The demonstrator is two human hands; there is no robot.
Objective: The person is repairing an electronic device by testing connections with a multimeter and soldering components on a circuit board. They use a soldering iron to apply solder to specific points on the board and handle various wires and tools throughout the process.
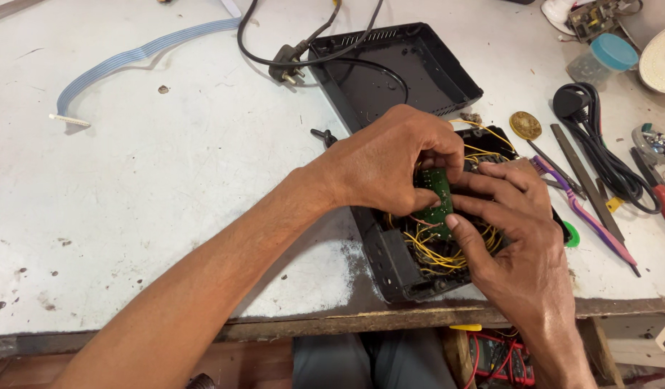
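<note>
While my left hand [386,162] and right hand [509,216] both pinch a small green circuit board [438,193], each grip closes on it from opposite sides, upright over an open black casing [390,263] at the counter [167,180] edge. Beneath my grip lies a tangle of yellow wires [437,252]; pulling too hard could, I judge, snap a wire or its solder joint.

An electronics repair workshop: a stained white workbench [167,216] carries an opened black device casing [394,72], loose yellow wiring [440,252], a ribbon cable [131,57] at far left, and files, pliers [664,198] and a power cord [599,144] at right.
</note>
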